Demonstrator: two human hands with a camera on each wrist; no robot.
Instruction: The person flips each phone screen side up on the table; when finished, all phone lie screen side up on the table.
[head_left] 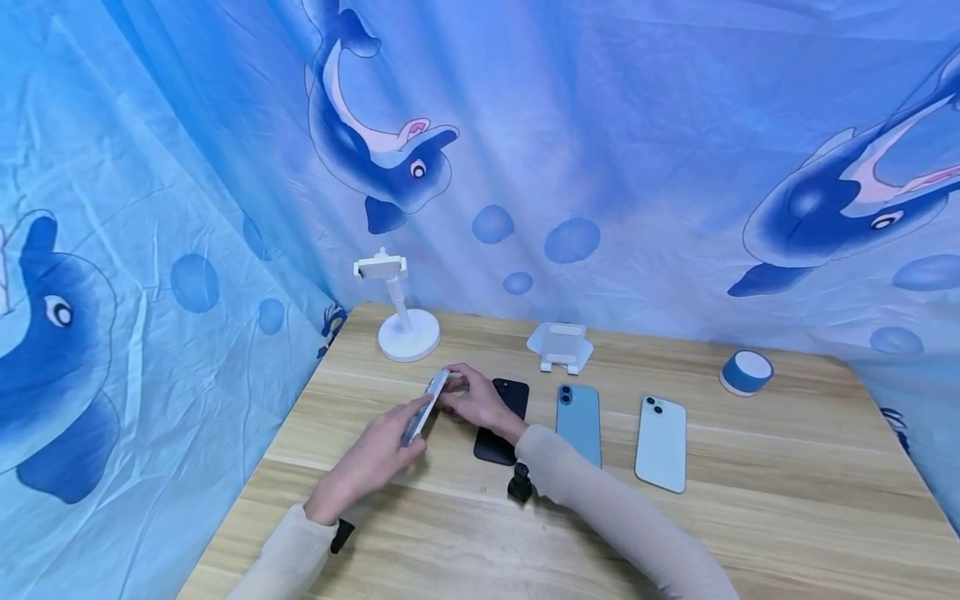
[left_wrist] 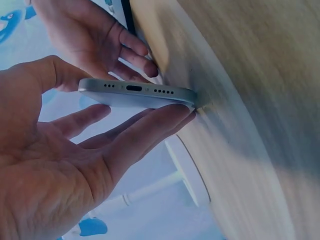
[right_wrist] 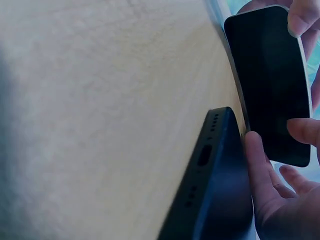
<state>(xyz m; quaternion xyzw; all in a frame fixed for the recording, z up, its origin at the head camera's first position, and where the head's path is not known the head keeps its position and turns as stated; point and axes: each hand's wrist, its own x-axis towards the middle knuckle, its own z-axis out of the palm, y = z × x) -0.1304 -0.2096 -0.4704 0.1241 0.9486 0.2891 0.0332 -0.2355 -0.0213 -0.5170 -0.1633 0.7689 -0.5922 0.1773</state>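
Note:
My left hand grips a smartphone with pale edges, thumb on one side and fingers along the other. The phone stands tilted on its long edge, close over the table. Its charging port faces the left wrist camera. In the right wrist view the dark screen shows. My right hand is at the phone's far end, its thumb on the screen side, other fingers bent at the far edge and partly hidden. A black smartphone lies under my right wrist.
To the right lie a blue smartphone and a pale smartphone, backs up. Along the back stand a white round-based phone stand, a low white stand and a blue-and-white round object. A dolphin-printed curtain hangs behind the wooden table.

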